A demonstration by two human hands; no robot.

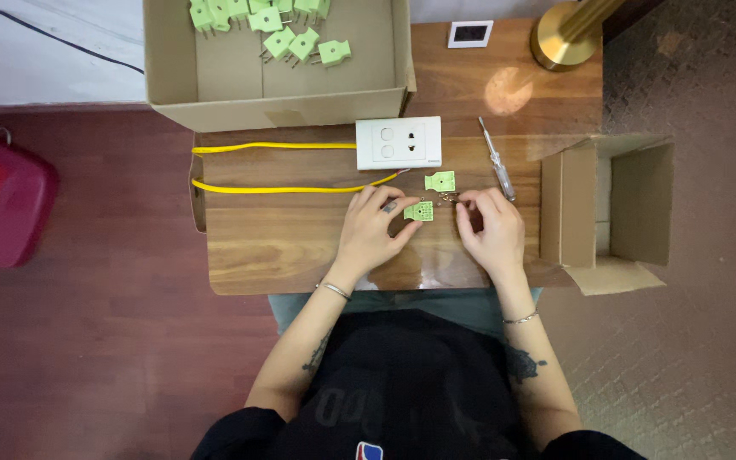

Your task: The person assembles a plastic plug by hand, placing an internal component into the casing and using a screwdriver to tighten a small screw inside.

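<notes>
Green plug half (419, 211) lies on the wooden bench (283, 238), pinched at its left end by the fingertips of the left hand (372, 228). The right hand (491, 228) sits just beside it, fingers curled narrow over some small metal bits (448, 199); whether it actually grips one is hard to tell at this size. A second green plug half (441, 181) rests just above, between the hands and the white wall socket (399, 142). A yellow cable (283, 167) loops from the socket out to the bench's left edge and back. A screwdriver (497, 158) lies at an angle to the right of the socket, near the right hand's fingertips. A cardboard box (215, 94) with more green plugs (287, 38) overhangs the far edge, and a smaller open box (615, 209) stands against the right edge. Bare wood shows on the left part of the bench, below the cable, down to the near edge. A brass lamp base (562, 38) sits at the far right corner.
</notes>
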